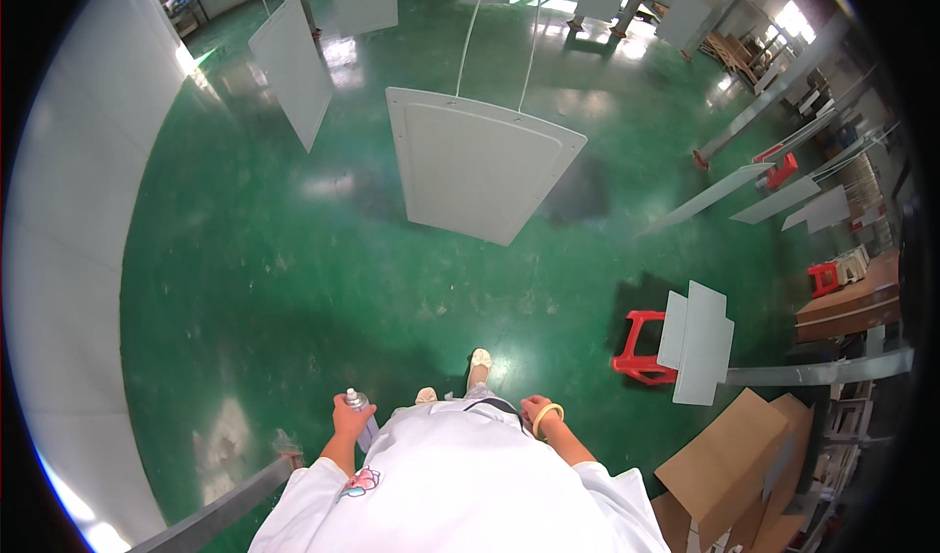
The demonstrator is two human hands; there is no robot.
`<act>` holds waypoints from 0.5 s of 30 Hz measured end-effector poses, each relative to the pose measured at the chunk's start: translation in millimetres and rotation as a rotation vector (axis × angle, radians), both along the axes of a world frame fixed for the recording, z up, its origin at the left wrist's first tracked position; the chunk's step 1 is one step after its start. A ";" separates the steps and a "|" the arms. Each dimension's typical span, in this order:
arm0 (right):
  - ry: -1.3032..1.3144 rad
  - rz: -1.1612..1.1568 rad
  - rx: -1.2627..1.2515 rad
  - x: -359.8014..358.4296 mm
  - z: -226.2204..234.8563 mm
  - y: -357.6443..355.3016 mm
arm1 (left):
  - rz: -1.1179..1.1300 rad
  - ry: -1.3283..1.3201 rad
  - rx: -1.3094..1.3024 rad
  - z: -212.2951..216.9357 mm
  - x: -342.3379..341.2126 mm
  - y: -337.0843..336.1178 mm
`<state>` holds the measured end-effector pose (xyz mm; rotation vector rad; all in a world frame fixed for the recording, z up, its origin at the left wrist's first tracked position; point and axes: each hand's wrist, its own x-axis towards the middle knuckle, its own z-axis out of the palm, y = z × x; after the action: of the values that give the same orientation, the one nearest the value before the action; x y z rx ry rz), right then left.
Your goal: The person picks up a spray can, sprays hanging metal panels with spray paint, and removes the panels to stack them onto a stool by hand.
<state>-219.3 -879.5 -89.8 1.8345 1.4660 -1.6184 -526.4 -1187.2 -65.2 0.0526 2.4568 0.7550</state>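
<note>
one left hand (347, 420) is wrapped around one can (368, 435), fingers closed on its body, its pale cap showing above the grip. the can is at the person's left side, just beside the white shirt (470, 484). the one right hand (536, 409) is at the other side of the shirt, its fingers loosely curled; i cannot tell whether it has hold of anything. one yellow bangle (549, 415) circles that wrist, and one dark strap (496, 405) lies near it. two pale shoes show below, one (479, 365) further forward than the other (426, 394).

ahead, well apart from both hands, one large grey panel (480, 169) hangs tilted on two white cords (471, 39). one more panel (294, 73) hangs to its left, and four others (364, 0) line the top edge. more stand off to the right, too overlapped to count surely.

at the right is one near red stool (641, 357), with at least two grey plates (701, 342) overlapping in front of it, and cardboard (729, 450) below.
</note>
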 end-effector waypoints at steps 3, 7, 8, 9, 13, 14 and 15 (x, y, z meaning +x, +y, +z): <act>0.028 0.075 0.049 -5.8 -2.1 17.5 | -0.018 -0.018 -0.052 3.6 3.7 5.2; 0.068 -0.040 -0.003 -16.2 12.2 50.3 | -0.008 -0.008 -0.086 6.6 3.9 21.7; 0.069 -0.045 0.000 -15.1 11.2 59.9 | -0.019 0.025 -0.062 7.0 0.0 33.1; 0.069 -0.051 0.001 -12.6 10.3 68.8 | -0.023 0.023 -0.071 7.5 -3.0 44.2; 0.068 -0.103 0.033 1.8 4.2 93.4 | -0.070 0.114 0.038 21.3 -14.7 100.6; 0.096 -0.169 0.031 4.4 2.6 94.2 | -0.085 0.109 0.027 27.4 -18.0 113.4; 0.118 -0.239 0.032 9.4 1.4 94.7 | -0.198 0.142 0.113 33.6 -19.3 127.9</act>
<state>-209.9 -784.9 -88.4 2.0286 1.3691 -1.8518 -545.6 -1059.3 -31.6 0.3980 2.4918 0.8250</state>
